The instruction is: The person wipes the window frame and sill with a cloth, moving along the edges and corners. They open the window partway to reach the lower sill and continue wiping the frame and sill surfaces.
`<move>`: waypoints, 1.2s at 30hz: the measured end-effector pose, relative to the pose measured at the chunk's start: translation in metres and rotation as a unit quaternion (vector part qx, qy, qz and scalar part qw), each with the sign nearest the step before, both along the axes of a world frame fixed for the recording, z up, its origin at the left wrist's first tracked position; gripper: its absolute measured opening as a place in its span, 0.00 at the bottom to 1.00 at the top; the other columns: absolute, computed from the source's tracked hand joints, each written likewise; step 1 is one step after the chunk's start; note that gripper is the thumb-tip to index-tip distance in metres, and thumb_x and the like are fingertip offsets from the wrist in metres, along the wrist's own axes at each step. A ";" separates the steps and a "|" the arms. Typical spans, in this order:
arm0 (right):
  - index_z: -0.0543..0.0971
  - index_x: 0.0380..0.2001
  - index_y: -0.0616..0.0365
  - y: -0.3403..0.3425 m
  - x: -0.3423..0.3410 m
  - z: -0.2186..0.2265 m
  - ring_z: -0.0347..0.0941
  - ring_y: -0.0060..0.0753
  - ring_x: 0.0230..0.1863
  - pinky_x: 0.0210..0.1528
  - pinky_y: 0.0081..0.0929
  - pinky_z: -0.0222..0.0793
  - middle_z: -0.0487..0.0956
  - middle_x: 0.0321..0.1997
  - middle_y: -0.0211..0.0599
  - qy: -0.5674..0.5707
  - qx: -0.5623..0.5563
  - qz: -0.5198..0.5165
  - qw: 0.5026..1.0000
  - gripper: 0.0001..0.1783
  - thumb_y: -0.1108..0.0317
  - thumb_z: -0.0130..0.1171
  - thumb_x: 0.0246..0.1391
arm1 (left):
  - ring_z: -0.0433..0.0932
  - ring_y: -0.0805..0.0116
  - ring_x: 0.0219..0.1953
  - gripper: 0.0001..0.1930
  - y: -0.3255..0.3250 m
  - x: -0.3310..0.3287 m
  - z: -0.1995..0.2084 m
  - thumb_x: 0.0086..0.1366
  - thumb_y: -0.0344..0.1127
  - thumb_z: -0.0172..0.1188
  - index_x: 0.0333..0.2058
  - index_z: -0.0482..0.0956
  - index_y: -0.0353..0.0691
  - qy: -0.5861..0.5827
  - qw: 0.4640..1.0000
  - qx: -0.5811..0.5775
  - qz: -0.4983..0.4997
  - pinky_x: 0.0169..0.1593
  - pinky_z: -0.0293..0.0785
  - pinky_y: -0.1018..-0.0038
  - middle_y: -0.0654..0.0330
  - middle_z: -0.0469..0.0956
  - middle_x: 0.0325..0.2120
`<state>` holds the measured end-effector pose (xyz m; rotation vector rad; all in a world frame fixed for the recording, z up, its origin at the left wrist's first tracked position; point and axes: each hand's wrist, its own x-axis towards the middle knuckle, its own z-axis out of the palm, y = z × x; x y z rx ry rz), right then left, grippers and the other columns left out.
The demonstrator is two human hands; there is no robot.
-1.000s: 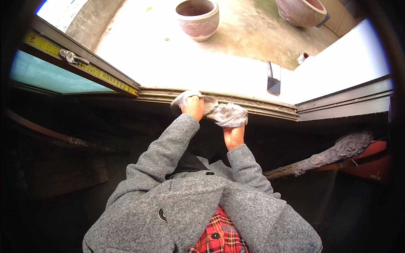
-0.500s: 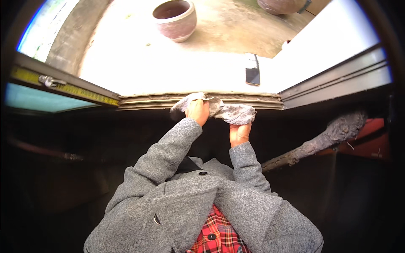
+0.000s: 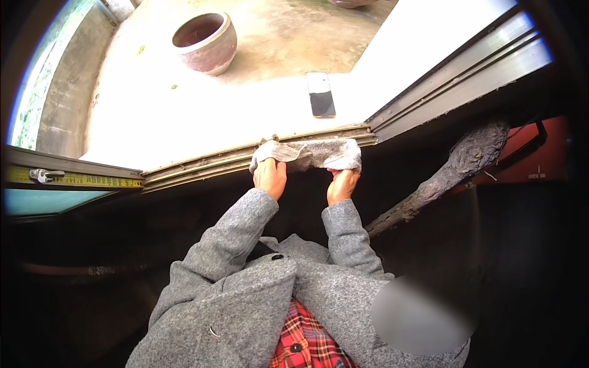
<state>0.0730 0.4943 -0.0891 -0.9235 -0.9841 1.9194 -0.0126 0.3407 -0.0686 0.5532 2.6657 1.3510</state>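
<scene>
A greyish-white, dirt-marked rag (image 3: pixel 313 153) stretches between my two hands at the near edge of the window's sill track (image 3: pixel 202 164). My left hand (image 3: pixel 270 178) grips its left end, fingers closed over the cloth. At the other end, my right hand (image 3: pixel 342 184) is closed around the rag's lower right corner. The cloth covers part of the track's ridges, and some fingertips are hidden behind it. Dark crumbs of dirt lie on the track just beyond the rag's left end.
A phone (image 3: pixel 321 95) lies on the bright ledge outside, with a large round clay pot (image 3: pixel 205 43) farther off. The window frame with a latch (image 3: pixel 46 176) stands at left; a metal frame (image 3: pixel 460 73) at right. A thick wooden branch (image 3: pixel 454 165) slants up on my right.
My view has turned, so the window and pot sit differently. The rag is now spread wider and flatter between my hands, which both still hold it.
</scene>
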 end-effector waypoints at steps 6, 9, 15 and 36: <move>0.71 0.44 0.58 0.035 -0.003 0.002 0.68 0.17 0.25 0.23 0.14 0.64 0.73 0.29 0.28 -0.120 0.222 0.038 0.967 0.16 0.58 0.42 0.63 | 0.76 0.58 0.32 0.15 0.007 0.023 -0.001 0.65 0.32 0.50 0.49 0.69 0.32 -0.026 0.997 0.069 -0.030 0.38 0.73 0.67 0.48 0.75 0.36; 0.60 0.59 0.65 0.058 -0.007 -0.005 0.67 0.48 0.51 0.47 0.38 0.66 0.64 0.56 0.53 -0.281 0.390 0.007 0.877 0.24 0.67 0.42 0.61 | 0.73 0.71 0.18 0.14 0.019 0.038 0.005 0.66 0.32 0.47 0.47 0.69 0.30 -0.209 0.970 0.120 -0.016 0.23 0.73 0.74 0.53 0.76 0.28; 0.56 0.62 0.65 0.078 -0.018 0.010 0.64 0.57 0.59 0.56 0.41 0.64 0.61 0.63 0.57 -0.447 0.455 0.027 0.770 0.28 0.64 0.42 0.61 | 0.75 0.67 0.20 0.20 0.042 0.063 0.019 0.61 0.25 0.47 0.53 0.67 0.33 -0.154 0.968 0.178 -0.090 0.28 0.74 0.70 0.52 0.76 0.28; 0.75 0.43 0.50 0.088 -0.001 0.000 0.76 0.47 0.36 0.35 0.41 0.72 0.72 0.51 0.33 -0.483 0.559 0.068 0.671 0.15 0.59 0.53 0.54 | 0.74 0.43 0.46 0.26 0.047 0.071 0.030 0.52 0.24 0.56 0.53 0.69 0.35 0.009 0.927 0.184 -0.326 0.49 0.72 0.63 0.44 0.75 0.43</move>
